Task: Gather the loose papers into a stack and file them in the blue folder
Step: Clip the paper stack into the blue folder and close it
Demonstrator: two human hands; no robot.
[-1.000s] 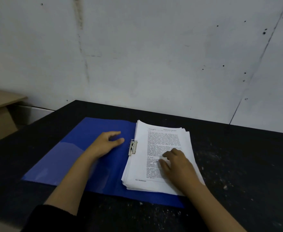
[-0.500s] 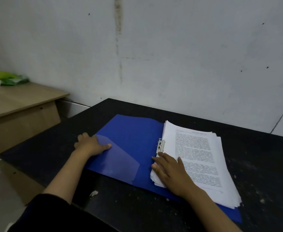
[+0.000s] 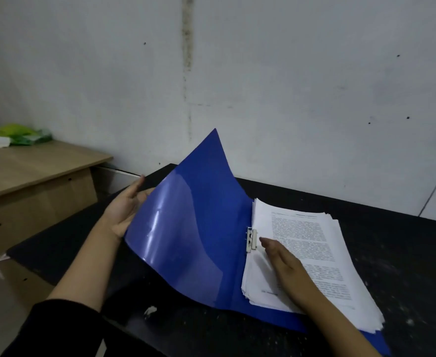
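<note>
Black table (image 3: 404,253), white wall (image 3: 289,99): blue folder (image 3: 186,228) is held half open.
Its raised cover is propped by the left hand (image 3: 124,210), fingers hidden behind, so the grip cannot be told; the stacked papers (image 3: 327,240) lie on the folder's right half, pressed by the right hand (image 3: 289,269), fingers straight.

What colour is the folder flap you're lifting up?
Blue and shiny: the folder flap, seen in the head view, is raised by the left hand.
</note>
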